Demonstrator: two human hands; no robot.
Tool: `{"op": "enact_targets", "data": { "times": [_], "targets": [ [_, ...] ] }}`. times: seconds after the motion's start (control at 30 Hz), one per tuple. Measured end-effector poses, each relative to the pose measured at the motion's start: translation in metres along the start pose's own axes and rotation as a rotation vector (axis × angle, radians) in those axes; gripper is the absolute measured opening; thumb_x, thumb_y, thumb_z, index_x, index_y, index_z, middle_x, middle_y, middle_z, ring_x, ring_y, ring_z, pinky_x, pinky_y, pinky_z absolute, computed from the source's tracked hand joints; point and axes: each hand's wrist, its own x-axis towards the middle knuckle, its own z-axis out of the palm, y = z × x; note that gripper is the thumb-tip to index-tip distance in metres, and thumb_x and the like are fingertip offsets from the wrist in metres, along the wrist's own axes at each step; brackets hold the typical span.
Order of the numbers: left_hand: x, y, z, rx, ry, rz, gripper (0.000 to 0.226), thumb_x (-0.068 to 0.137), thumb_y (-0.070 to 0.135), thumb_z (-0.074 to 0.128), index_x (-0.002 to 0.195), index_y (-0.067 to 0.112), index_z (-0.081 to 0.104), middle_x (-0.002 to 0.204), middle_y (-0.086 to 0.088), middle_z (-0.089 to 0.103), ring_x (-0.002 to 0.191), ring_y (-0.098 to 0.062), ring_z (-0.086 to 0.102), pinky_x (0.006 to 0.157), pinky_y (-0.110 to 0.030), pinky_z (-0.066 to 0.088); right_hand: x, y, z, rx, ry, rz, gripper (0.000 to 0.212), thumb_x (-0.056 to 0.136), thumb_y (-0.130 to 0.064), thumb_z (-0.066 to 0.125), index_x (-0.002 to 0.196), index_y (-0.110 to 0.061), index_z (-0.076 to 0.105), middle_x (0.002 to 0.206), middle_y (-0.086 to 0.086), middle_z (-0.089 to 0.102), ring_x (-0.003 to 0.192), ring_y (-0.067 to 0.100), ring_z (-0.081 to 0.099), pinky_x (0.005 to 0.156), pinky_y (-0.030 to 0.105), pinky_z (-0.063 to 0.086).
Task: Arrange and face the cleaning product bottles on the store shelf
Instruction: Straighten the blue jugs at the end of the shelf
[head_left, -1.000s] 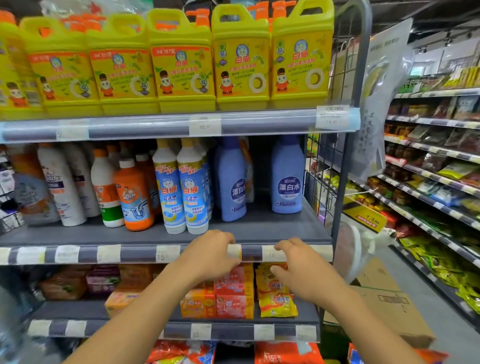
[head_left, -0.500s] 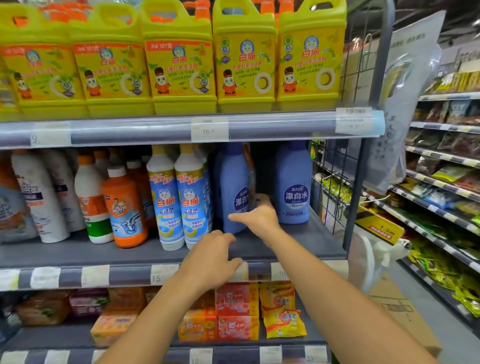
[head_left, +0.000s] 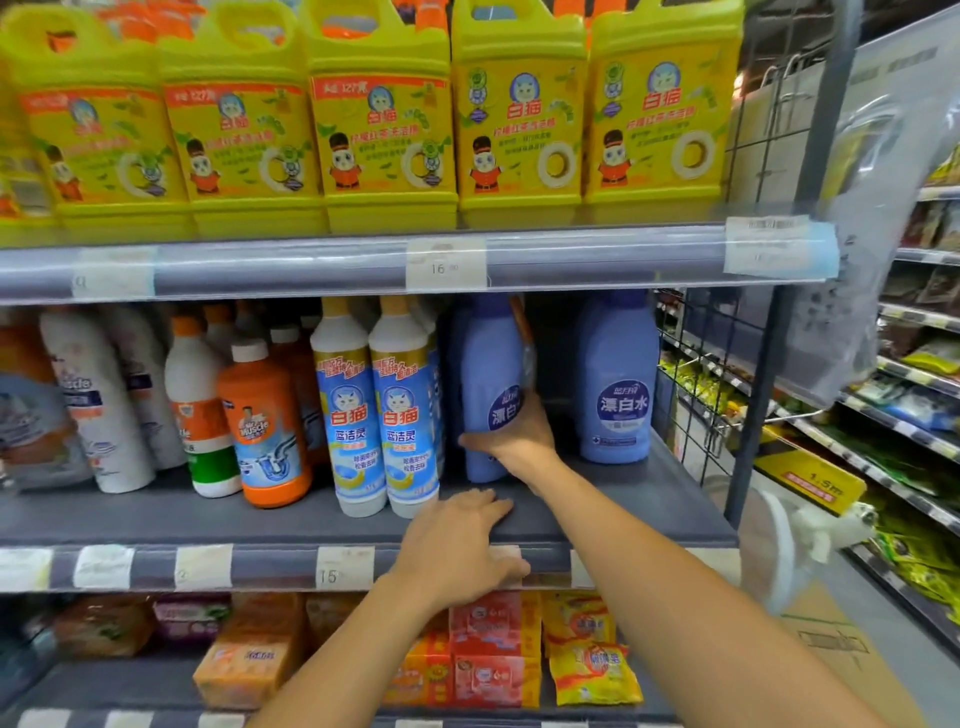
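Now, step in hand: facing the left bleach bottle (head_left: 485, 364) on the middle shelf (head_left: 649, 499). The grip is taken, but its round label sits off-centre to the right, so I judge the turn unfinished.
Right hand (head_left: 511, 436): fingers and thumb wrap the bottle's lower body and cover part of the label.
Left hand (head_left: 457, 551): palm down with fingers relaxed on the shelf's front edge, over the price rail; holds nothing.
Bottle position: upright, set back from the front edge, just beside the toilet cleaner bottles (head_left: 379, 410), apart from the second bleach bottle (head_left: 618, 379) near the right edge.
Next move, judged: twist the label square to the aisle, draw the bottle forward, then close the gap to its twin.
Change: half a second ago the right hand only reached the bottle's base, and a second ago both hands lay on the front rail. The left hand has stayed there.
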Motion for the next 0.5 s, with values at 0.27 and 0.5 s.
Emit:
{"op": "enact_targets", "data": {
  "times": [0.27,0.5],
  "targets": [
    [-0.004,0.000,0.009,0.049,0.004,-0.015,0.082,0.079,0.072,0.042,0.150,0.035,0.025,0.159,0.006,0.022,0.145,-0.012,0.021,0.113,-0.035,0.024,-0.016,-0.011,-0.010,-0.146,0.088,0.003,0.103,0.043,-0.051,0.087,0.127,-0.011,0.043,0.129,0.009,0.056,0.114,0.024,0.058,0.084,0.026,0.048],
    [0.001,0.004,-0.011,-0.553,0.240,-0.244,0.019,0.078,0.009,0.055,0.085,0.025,0.061,0.097,0.005,0.060,0.090,-0.015,0.057,0.069,-0.022,0.043,-0.049,-0.009,-0.064,-0.234,0.269,-0.133,0.084,0.047,-0.047,0.086,0.110,-0.005,0.049,0.107,0.011,0.061,0.095,0.030,0.060,0.068,0.030,0.045]
  ]
}}
